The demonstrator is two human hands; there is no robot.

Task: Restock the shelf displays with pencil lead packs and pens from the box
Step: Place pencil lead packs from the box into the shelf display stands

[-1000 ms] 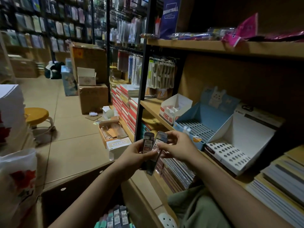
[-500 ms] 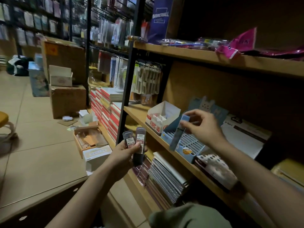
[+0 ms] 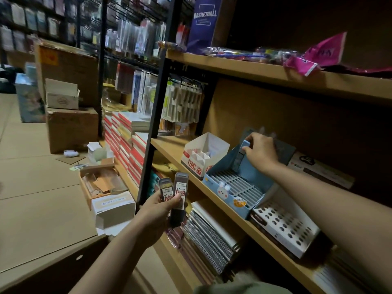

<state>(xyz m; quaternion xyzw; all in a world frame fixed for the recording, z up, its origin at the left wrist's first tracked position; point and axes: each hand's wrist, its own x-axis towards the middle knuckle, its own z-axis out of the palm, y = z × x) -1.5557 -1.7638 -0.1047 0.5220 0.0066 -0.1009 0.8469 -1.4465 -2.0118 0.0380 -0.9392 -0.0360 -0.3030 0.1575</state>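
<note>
Head view: the right hand (image 3: 262, 152) has carried its lead pack (image 3: 239, 158) deeper, to the back rows of the blue display tray (image 3: 222, 186), pinching its top for slotting. The left hand (image 3: 163, 205) grips two spare packs (image 3: 172, 193) ready nearby.

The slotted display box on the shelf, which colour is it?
Light blue display box, seen in the head view.
</note>
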